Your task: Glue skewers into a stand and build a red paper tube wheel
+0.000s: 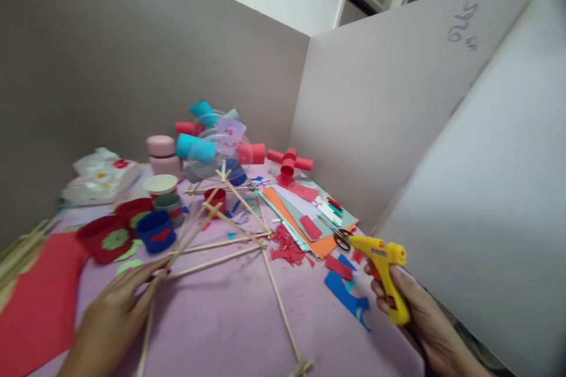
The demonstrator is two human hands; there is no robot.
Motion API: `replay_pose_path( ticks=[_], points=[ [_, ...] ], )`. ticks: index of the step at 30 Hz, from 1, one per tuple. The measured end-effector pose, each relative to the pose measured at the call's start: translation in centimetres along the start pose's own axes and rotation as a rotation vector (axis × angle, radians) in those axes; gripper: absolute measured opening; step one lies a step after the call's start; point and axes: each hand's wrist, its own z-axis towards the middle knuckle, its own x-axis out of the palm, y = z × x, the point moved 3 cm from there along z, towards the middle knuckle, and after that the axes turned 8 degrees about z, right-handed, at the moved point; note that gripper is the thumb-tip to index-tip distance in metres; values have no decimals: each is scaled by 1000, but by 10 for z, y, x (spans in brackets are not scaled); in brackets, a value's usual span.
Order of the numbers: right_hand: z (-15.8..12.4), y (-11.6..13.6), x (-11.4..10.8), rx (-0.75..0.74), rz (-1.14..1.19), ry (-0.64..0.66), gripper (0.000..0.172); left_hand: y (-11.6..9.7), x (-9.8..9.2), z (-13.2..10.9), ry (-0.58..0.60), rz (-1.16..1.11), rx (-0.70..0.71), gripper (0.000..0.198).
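My left hand (119,309) pinches a corner of a frame of thin wooden sticks (219,260), with its fingertips closed where several sticks meet. The frame forms triangles with an upright peak, and one long stick runs toward the near edge of the table. My right hand (415,300) is wrapped round the handle of a yellow glue gun (381,256). The gun's nozzle points left, close to black-handled scissors (342,240). Beside the frame lie red paper scraps (288,245).
Felt-covered cups, among them a blue cup (155,232), stand on the left behind a red sheet (44,306). Coloured sheets (283,200) and markers (329,212) lie at right. A pink bottle (163,159) and cyan tubes (197,147) are at the back. Grey partitions (354,112) enclose the table.
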Motion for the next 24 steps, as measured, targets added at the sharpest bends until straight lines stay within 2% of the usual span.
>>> replay_pose_path(
  ticks=[3, 6, 11, 15, 19, 24],
  points=[
    [5, -3, 28, 105, -105, 168, 38, -23, -17, 0, 68, -24, -8, 41],
    [8, -13, 65, 202, -307, 398, 39, -34, -26, -1, 57, -61, -29, 42],
    [14, -26, 132, 266, -508, 723, 36, -34, -29, -5, 88, -153, -85, 36],
    [17, -28, 181, 163, -644, 963, 20, -25, -31, -6, 88, -171, -131, 32],
    [18, -35, 211, 78, -721, 1080, 14, -17, -37, -5, 106, -195, -153, 32],
    [24, -53, 224, 63, -758, 1093, 15, -19, -42, -5, 229, -239, -114, 24]
  ],
)
